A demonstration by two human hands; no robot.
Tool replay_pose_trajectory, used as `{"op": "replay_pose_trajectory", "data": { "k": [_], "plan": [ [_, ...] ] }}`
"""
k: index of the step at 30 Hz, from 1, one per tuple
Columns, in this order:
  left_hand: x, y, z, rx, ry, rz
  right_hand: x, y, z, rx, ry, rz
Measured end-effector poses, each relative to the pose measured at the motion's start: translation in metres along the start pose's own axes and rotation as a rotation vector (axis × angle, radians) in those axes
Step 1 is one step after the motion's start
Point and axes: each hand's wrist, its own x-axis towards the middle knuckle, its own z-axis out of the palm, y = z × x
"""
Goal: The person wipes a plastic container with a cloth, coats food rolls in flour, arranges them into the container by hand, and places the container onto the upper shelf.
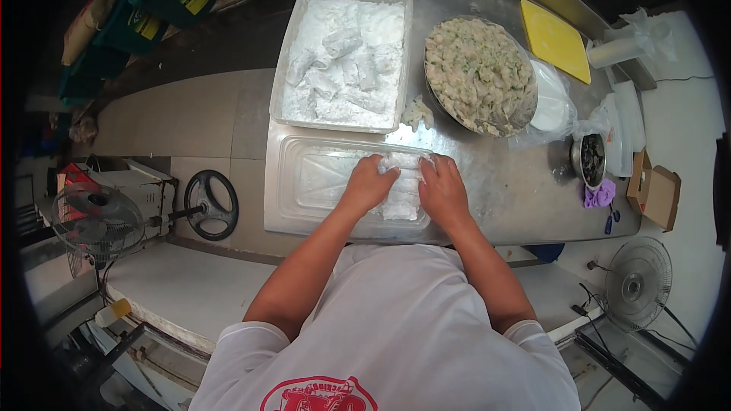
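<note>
- Head view: holding what?
- Gripping opposite ends of a white-coated roll [403, 160] between left fingers [371, 167] and right fingers [442, 167].
- Where exactly?
- In the right part of a shallow clear tray [316, 186], beside more coated rolls [400, 203].
- And farther out?
- Beyond, a tub [335, 125] of white powder [365, 19]; to the right, a bowl [436, 97] of green-flecked paste [480, 68], on a metal tabletop [499, 194].

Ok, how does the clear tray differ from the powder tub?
The clear tray has coated pieces toward its right, bare plastic at left; the powder tub is filled with white powder and loose pieces. The left hand and right hand touch a piece in the tray; neither touches the tub. Both are rectangular, round-cornered, on the metal table.
</note>
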Motion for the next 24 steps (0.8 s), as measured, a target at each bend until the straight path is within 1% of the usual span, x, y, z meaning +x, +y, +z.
{"op": "replay_pose_trajectory", "data": {
  "k": [2,5,7,9,11,13,15,17,20,21,22,23,24],
  "plan": [
    [0.001,-0.009,0.005,0.044,0.027,0.028,0.002,0.001,0.000,0.024,0.019,-0.016],
    [-0.005,0.005,-0.003,-0.029,0.013,0.029,0.007,-0.002,-0.007,-0.017,0.030,-0.049],
    [-0.010,0.024,-0.012,-0.160,-0.045,-0.106,0.006,-0.002,-0.003,-0.050,0.030,-0.060],
    [-0.008,0.022,-0.012,-0.149,-0.042,-0.090,0.008,-0.002,-0.002,-0.082,0.031,-0.079],
    [-0.008,0.016,-0.009,-0.137,-0.040,-0.079,0.008,-0.003,-0.002,-0.080,0.001,-0.053],
    [-0.010,0.012,-0.005,-0.040,0.017,0.035,0.008,-0.002,0.000,-0.062,-0.014,-0.024],
    [-0.012,0.012,-0.004,-0.033,0.036,0.046,0.007,-0.002,0.001,-0.044,-0.030,0.005],
    [-0.012,0.012,-0.004,-0.028,0.054,0.055,0.006,-0.001,0.001,0.005,0.022,0.056],
    [-0.011,0.005,0.001,-0.059,0.064,0.076,0.002,-0.001,0.000,0.081,0.026,0.099],
    [-0.009,0.002,0.004,-0.021,0.109,0.150,0.001,0.001,0.000,0.080,0.024,0.099],
    [-0.007,-0.001,0.006,0.017,0.157,0.225,0.003,0.003,0.001,0.136,0.028,0.147],
    [-0.005,-0.005,0.007,0.016,0.159,0.224,0.003,0.005,0.002,0.193,0.031,0.195],
    [-0.004,-0.007,0.009,0.038,0.201,0.243,0.004,0.003,0.001,0.192,0.030,0.193]
  ]
}}
